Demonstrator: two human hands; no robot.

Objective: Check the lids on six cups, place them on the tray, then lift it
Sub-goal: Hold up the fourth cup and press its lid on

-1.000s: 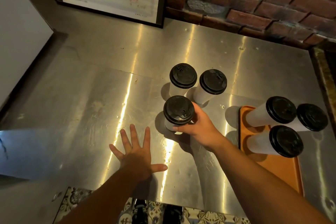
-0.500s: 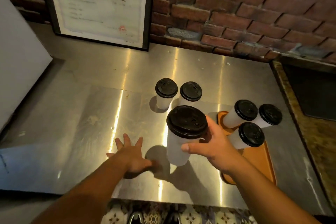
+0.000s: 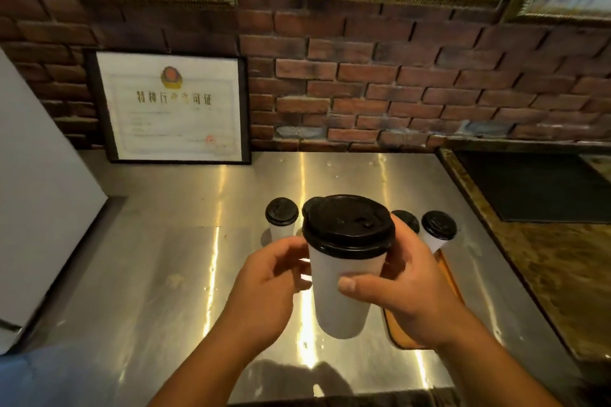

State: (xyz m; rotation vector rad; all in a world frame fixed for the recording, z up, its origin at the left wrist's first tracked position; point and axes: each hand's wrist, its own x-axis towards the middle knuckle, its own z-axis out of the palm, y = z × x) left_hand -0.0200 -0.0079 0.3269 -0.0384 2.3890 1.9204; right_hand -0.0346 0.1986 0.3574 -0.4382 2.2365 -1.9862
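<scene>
Right hand (image 3: 401, 291) grips cup (image 3: 340, 301) | left hand (image 3: 267, 284) risen beside it, grasp unclear

The right hand (image 3: 396, 287) is gripping the cup (image 3: 340, 301) aloft, thumb across its front; the left hand (image 3: 267, 284) is hovering beside it, fingers curled, contact unclear

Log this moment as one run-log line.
step: lid check | right hand: holds cup above counter | left hand: at cup's side, contact unclear | lid: on | tray: on counter
</scene>
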